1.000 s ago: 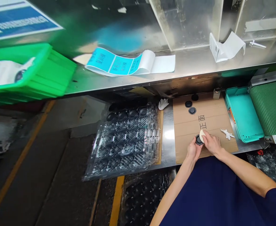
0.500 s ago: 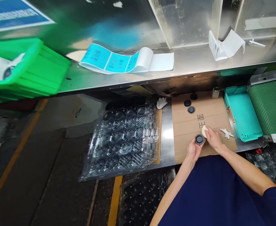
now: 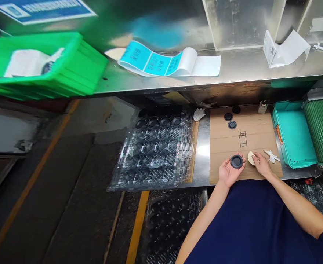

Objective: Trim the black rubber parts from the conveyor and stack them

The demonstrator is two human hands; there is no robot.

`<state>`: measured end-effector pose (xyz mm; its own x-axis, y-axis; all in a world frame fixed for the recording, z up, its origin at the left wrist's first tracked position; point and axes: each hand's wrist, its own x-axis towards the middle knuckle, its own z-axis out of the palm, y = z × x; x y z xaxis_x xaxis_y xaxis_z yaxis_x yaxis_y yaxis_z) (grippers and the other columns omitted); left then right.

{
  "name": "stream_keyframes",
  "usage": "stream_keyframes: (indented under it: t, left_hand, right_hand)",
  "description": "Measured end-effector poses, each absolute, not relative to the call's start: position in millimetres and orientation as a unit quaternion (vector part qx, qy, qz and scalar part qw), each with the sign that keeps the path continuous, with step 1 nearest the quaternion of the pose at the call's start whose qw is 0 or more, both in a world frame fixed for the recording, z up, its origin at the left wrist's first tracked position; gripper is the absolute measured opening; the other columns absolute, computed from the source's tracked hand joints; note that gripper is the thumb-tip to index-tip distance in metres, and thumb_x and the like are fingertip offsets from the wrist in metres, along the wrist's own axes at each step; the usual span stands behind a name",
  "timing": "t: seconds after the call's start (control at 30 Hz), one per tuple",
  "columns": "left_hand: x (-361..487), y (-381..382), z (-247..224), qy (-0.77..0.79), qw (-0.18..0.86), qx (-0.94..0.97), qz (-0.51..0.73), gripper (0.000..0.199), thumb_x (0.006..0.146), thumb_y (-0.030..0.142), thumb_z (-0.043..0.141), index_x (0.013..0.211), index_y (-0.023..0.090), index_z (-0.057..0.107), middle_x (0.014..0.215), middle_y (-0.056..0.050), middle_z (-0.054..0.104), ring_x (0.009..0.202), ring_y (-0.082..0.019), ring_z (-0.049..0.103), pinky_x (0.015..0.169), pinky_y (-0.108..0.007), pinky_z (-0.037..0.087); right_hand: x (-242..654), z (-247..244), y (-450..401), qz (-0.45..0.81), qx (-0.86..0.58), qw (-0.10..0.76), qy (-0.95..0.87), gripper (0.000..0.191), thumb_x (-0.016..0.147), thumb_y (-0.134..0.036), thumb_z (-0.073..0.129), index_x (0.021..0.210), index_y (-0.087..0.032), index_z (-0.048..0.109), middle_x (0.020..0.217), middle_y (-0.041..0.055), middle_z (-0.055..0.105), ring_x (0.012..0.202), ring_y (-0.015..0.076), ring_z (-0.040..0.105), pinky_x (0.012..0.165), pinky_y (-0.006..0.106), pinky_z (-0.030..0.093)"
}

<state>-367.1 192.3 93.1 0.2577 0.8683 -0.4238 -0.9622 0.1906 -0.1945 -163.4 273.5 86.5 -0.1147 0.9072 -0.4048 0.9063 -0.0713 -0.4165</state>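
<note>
A black round part (image 3: pixel 236 161) with a raised ring lies face up on the palm and fingers of my left hand (image 3: pixel 228 173). Its kind is not clear, perhaps rubber or plastic. To its right, my right hand (image 3: pixel 262 165) pinches a cream-coloured round pad (image 3: pixel 251 158), apart from the black part. Both hands are over the near edge of a cardboard sheet (image 3: pixel 219 146) with writing on it. Further up the sheet lie a similar black round part (image 3: pixel 232 125) and two more beyond it. A crumpled white scrap (image 3: pixel 271 156) lies beside my right hand.
Clear plastic trays (image 3: pixel 150 157), stacked, hold black round parts on the left. A small bottle (image 3: pixel 262 107) stands at the back. On the right are a teal tray (image 3: pixel 296 135) and a green conveyor belt (image 3: pixel 322 124). Overhead, a metal shelf carries a green bin (image 3: pixel 76 66) and a label roll (image 3: pixel 161 63).
My right hand has drawn the cream pad away from the black part, to the right. My left hand has opened flatter beneath the part. The whole view has shifted slightly.
</note>
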Motion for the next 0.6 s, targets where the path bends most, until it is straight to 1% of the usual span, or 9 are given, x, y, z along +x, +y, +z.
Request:
stream_keyframes:
  t: [0.07, 0.1, 0.13, 0.2, 0.3, 0.4, 0.47, 0.53, 0.6]
  left_hand:
    - [-364, 195, 93, 0.135, 0.751, -0.208, 0.612, 0.037, 0.095, 0.029, 0.048, 0.12, 0.009, 0.067, 0.129, -0.015, 0.061, 0.12, -0.033, 0.057, 0.095, -0.043, 0.05]
    - [-362, 196, 92, 0.15, 0.739, -0.205, 0.623, 0.036, 0.095, 0.028, 0.048, 0.118, 0.009, 0.068, 0.128, -0.015, 0.061, 0.119, -0.032, 0.058, 0.095, -0.042, 0.05]
    - [-360, 198, 92, 0.166, 0.725, -0.202, 0.637, 0.034, 0.096, 0.026, 0.047, 0.116, 0.008, 0.068, 0.127, -0.015, 0.062, 0.117, -0.029, 0.059, 0.097, -0.041, 0.049]
    - [-355, 202, 91, 0.186, 0.705, -0.185, 0.659, 0.034, 0.098, 0.025, 0.045, 0.114, 0.007, 0.069, 0.126, -0.015, 0.063, 0.115, -0.024, 0.06, 0.101, -0.037, 0.048]
    - [-353, 207, 90, 0.196, 0.696, -0.158, 0.673, 0.034, 0.099, 0.026, 0.044, 0.115, 0.008, 0.069, 0.124, -0.015, 0.063, 0.114, -0.021, 0.061, 0.107, -0.036, 0.045]
    - [-358, 208, 87, 0.206, 0.687, -0.163, 0.678, 0.031, 0.099, 0.026, 0.047, 0.114, 0.008, 0.067, 0.125, -0.017, 0.063, 0.114, -0.023, 0.062, 0.108, -0.038, 0.045]
    - [-363, 207, 85, 0.213, 0.689, -0.157, 0.675, 0.031, 0.098, 0.027, 0.05, 0.117, 0.007, 0.066, 0.129, -0.018, 0.061, 0.114, -0.026, 0.063, 0.106, -0.04, 0.046]
    - [-366, 207, 84, 0.21, 0.702, -0.148, 0.664, 0.033, 0.098, 0.029, 0.052, 0.12, 0.009, 0.065, 0.133, -0.018, 0.058, 0.114, -0.028, 0.063, 0.104, -0.042, 0.047]
    - [-368, 206, 85, 0.197, 0.718, -0.15, 0.65, 0.033, 0.098, 0.03, 0.051, 0.121, 0.01, 0.065, 0.136, -0.017, 0.057, 0.115, -0.028, 0.063, 0.104, -0.043, 0.048]
  right_hand:
    - [-175, 100, 269, 0.287, -0.662, 0.05, -0.691, 0.058, 0.101, -0.058, 0.032, 0.143, -0.025, 0.053, 0.124, 0.0006, 0.048, 0.105, -0.0079, 0.049, 0.081, -0.004, 0.029]
    - [-183, 108, 264, 0.282, -0.652, 0.066, -0.701, 0.061, 0.101, -0.06, 0.031, 0.145, -0.025, 0.051, 0.124, 0.0013, 0.048, 0.105, -0.0079, 0.049, 0.082, -0.004, 0.031]
    - [-192, 114, 258, 0.284, -0.633, 0.069, -0.717, 0.064, 0.101, -0.062, 0.029, 0.148, -0.024, 0.049, 0.123, 0.002, 0.048, 0.103, -0.0081, 0.05, 0.082, -0.003, 0.031]
    - [-209, 125, 246, 0.301, -0.581, 0.036, -0.755, 0.068, 0.1, -0.065, 0.028, 0.153, -0.025, 0.044, 0.122, 0.0028, 0.049, 0.099, -0.0088, 0.05, 0.081, -0.003, 0.031]
    - [-221, 131, 239, 0.285, -0.552, -0.037, -0.783, 0.062, 0.101, -0.061, 0.028, 0.153, -0.032, 0.044, 0.118, 0.001, 0.051, 0.09, -0.01, 0.046, 0.075, -0.002, 0.024]
    - [-212, 131, 251, 0.224, -0.617, -0.045, -0.753, 0.054, 0.101, -0.057, 0.03, 0.148, -0.037, 0.049, 0.11, -0.0006, 0.053, 0.077, -0.0103, 0.035, 0.071, 0.002, 0.011]
    - [-200, 129, 263, 0.211, -0.646, -0.011, -0.733, 0.055, 0.1, -0.057, 0.031, 0.145, -0.033, 0.053, 0.108, 0.0008, 0.053, 0.076, -0.0104, 0.032, 0.071, 0.002, 0.01]
    - [-188, 123, 271, 0.228, -0.648, 0.018, -0.726, 0.061, 0.1, -0.06, 0.03, 0.144, -0.026, 0.055, 0.107, 0.0032, 0.053, 0.077, -0.0104, 0.035, 0.07, 0.0, 0.013]
    - [-178, 113, 273, 0.261, -0.64, 0.024, -0.722, 0.067, 0.099, -0.063, 0.029, 0.144, -0.022, 0.055, 0.107, 0.0045, 0.053, 0.078, -0.0102, 0.038, 0.07, -0.001, 0.016]
